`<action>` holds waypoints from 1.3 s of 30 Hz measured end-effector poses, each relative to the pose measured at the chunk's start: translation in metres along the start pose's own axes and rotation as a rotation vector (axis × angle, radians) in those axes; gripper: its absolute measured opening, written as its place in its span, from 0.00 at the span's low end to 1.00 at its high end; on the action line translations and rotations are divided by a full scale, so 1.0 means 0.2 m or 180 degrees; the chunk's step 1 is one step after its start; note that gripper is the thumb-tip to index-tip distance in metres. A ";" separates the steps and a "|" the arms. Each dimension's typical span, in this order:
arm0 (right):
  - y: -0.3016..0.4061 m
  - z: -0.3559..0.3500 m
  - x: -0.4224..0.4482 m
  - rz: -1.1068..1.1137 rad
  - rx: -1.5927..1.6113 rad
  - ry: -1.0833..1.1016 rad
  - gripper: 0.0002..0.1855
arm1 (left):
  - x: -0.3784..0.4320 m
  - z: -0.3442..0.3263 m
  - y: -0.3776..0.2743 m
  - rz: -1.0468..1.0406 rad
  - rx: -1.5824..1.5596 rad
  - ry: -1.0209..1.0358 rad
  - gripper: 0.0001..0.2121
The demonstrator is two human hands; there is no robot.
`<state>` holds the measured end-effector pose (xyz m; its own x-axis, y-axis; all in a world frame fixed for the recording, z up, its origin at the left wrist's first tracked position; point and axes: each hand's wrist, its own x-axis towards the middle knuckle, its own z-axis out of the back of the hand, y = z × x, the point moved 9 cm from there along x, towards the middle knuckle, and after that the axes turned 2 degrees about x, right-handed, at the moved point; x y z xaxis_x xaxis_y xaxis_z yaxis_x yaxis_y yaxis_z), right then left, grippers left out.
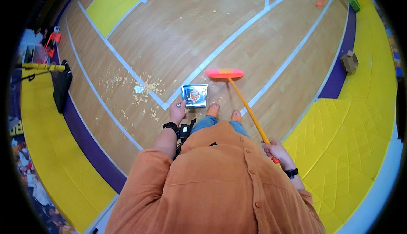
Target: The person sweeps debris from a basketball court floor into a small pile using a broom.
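Note:
In my left hand [178, 111] is the upright handle of a shiny metal dustpan [205, 91], seen nearly end-on. The pan lies just ahead of my feet, with pale bits and a reddish patch in it; I cannot tell whether that patch is debris or a reflection. My right hand [276, 150] grips the yellow handle of a broom [246, 105] near its upper end. Its pink-and-orange head [224, 73] is at the floor, ahead and right of the pan. Pale flakes [152, 86] lie scattered left of the pan, beside a crumpled whitish piece [139, 89].
White lines cross the wood-look floor [178, 43]. Yellow padding [321, 129] borders the right side, with a cardboard box [349, 61] on it. At left are a black bag [62, 87] and an orange chair [52, 41]. More flakes [214, 11] lie farther ahead.

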<state>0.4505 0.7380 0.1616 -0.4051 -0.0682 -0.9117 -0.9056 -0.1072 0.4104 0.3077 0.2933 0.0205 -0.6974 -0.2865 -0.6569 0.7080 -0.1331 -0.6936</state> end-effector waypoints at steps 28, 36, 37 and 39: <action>-0.18 0.50 0.46 -0.0036 -0.0246 0.0111 0.15 | -1.21 0.29 0.80 0.0603 -0.1553 -0.2865 0.13; -0.13 0.48 0.46 -0.0036 -0.0527 -0.0187 0.15 | -1.39 0.35 1.06 0.0803 -0.2012 -0.3337 0.13; -0.13 0.47 0.47 -0.0016 -0.0622 -0.0238 0.14 | -1.39 0.37 1.08 0.0797 -0.2030 -0.3336 0.13; -0.11 0.42 0.49 0.0079 -0.0672 -0.0225 0.13 | -1.40 0.39 1.11 0.0846 -0.1804 -0.3161 0.13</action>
<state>0.4209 0.8169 0.0616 -0.4414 -0.0045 -0.8973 -0.8519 -0.3121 0.4207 0.6684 0.2706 0.0728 0.0353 -0.8895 -0.4556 0.4928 0.4121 -0.7664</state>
